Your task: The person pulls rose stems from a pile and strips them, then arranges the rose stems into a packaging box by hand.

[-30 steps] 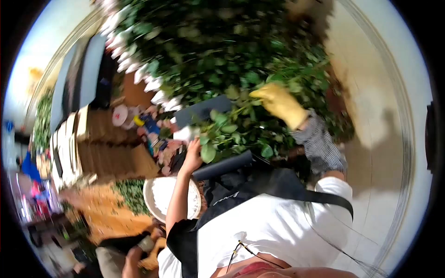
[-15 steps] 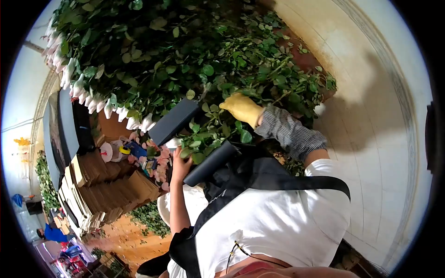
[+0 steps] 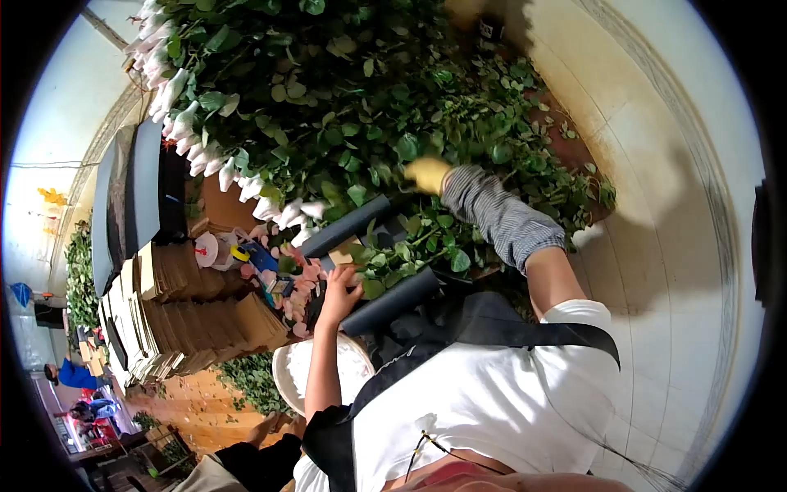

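My left hand (image 3: 340, 291) is bare, at the left end of a leafy bunch (image 3: 410, 250) lying between two dark padded bars, the upper bar (image 3: 348, 225) and the lower bar (image 3: 392, 302). Its fingers are bent beside the leaves; whether they grip anything is unclear. My right hand (image 3: 428, 175), in a yellow glove with a grey striped sleeve, reaches into the leaves of the large flower pile (image 3: 328, 98); its fingertips are blurred and partly hidden. White-wrapped flower heads (image 3: 197, 148) line the pile's left edge. A piece of brown cardboard (image 3: 344, 252) shows by the upper bar.
Stacked cardboard sheets (image 3: 197, 328) stand at the left, near a white tape roll (image 3: 206, 250) and scattered pink petals (image 3: 303, 287). A white bucket (image 3: 291, 369) is below my left forearm. A tiled wall (image 3: 648, 246) rises at the right. A person in blue (image 3: 75, 375) is far left.
The white flower head by my left hand is no longer seen there, and cardboard shows between the bars. My gloved right hand has moved from above the bunch into the pile's leaves. The camera view has shifted.
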Motion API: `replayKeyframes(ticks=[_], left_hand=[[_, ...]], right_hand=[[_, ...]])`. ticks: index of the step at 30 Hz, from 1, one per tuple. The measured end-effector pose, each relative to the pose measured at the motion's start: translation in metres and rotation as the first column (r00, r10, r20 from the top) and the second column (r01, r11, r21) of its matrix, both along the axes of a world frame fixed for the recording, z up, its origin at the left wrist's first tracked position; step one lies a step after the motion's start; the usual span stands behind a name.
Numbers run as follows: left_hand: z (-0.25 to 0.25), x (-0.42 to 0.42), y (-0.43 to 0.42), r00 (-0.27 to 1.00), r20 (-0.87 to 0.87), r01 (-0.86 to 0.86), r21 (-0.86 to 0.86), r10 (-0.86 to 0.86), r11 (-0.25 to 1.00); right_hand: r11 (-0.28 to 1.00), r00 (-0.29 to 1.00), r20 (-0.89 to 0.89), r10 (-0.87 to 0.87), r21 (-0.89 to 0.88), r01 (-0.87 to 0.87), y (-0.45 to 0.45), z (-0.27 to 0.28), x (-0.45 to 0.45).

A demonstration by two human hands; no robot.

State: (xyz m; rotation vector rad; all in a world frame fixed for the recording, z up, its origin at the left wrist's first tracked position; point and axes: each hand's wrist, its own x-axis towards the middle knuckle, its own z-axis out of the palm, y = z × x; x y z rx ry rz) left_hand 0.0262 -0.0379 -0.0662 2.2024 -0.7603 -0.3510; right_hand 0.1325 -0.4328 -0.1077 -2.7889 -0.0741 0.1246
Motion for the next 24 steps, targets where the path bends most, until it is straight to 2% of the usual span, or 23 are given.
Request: replayKeyframes(ticks=[2, 3, 6, 7, 9, 11, 12, 13, 14, 15, 17, 19, 21, 22, 24], left_hand=[[0.001, 0.0, 0.0, 0.999, -0.031, -0.011, -0.003, 0.011, 1.0], [-0.001, 0.0, 0.001, 0.999, -0.043, -0.013, 0.0, 0.013, 1.0], [0.003, -0.006, 0.001, 0.998, -0.059, -0.029, -0.044, 0.026, 0.999], [0.005, -0.006, 0.001, 0.997, -0.073, -0.035, -0.033, 0.033, 0.999], [0.004, -0.004, -0.002, 0.999, -0.022, -0.04, -0.027, 0.039, 0.999], [0.009, -0.004, -0.004, 0.998, -0.049, -0.045, -0.037, 0.044, 0.998], [0.011, -0.003, -0.005, 0.999, -0.032, -0.038, -0.025, 0.037, 0.999], [0.01, -0.003, -0.004, 0.999, -0.02, -0.032, -0.017, 0.031, 0.999], [0.008, -0.002, -0.004, 1.0, -0.015, -0.027, -0.009, 0.027, 1.0], [0.007, -0.002, -0.003, 1.0, -0.012, -0.024, 0.003, 0.024, 1.0], [0.013, -0.002, -0.004, 1.0, -0.008, -0.026, 0.002, 0.026, 1.0], [0.0, 0.001, -0.001, 0.999, 0.045, 0.004, 0.028, -0.005, 1.0], [0.008, -0.001, -0.003, 1.0, -0.009, -0.015, -0.01, 0.014, 1.0], [0.007, -0.002, -0.003, 1.0, -0.021, -0.022, 0.008, 0.022, 1.0], [0.008, -0.003, -0.004, 1.0, -0.015, -0.023, 0.009, 0.023, 1.0]], right_hand=[[0.985, 0.925, -0.379, 0.012, 0.163, 0.055, -0.011, -0.068, 0.019], [0.971, 0.87, -0.492, 0.02, 0.215, 0.1, -0.018, -0.085, 0.028], [0.984, 0.92, -0.351, 0.176, 0.067, -0.163, -0.01, -0.045, 0.002], [0.966, 0.822, -0.547, 0.159, -0.086, -0.244, 0.007, 0.017, 0.002], [0.933, 0.92, -0.232, 0.315, 0.254, -0.255, -0.011, 0.064, -0.003], [0.886, 0.975, -0.19, 0.112, 0.463, -0.011, -0.01, 0.137, -0.005], [0.835, 1.0, 0.001, 0.029, 0.55, -0.025, -0.023, 0.124, 0.006], [0.931, 0.991, 0.122, -0.057, 0.366, 0.009, -0.032, 0.129, 0.017], [0.988, 0.972, 0.195, -0.134, 0.104, 0.116, -0.038, 0.133, 0.023], [0.959, 0.939, 0.285, -0.192, -0.148, 0.242, -0.044, 0.133, 0.025], [0.909, 0.965, 0.086, -0.248, -0.324, 0.262, -0.074, 0.096, 0.032], [0.918, 0.965, -0.035, -0.259, -0.319, 0.235, -0.104, 0.027, 0.038], [0.907, 0.966, 0.027, -0.257, -0.337, 0.251, -0.089, 0.052, 0.022], [0.911, 0.967, -0.013, -0.253, -0.34, 0.233, -0.09, 0.052, 0.021], [0.917, 0.973, 0.016, -0.229, -0.331, 0.221, -0.09, 0.052, 0.014]])
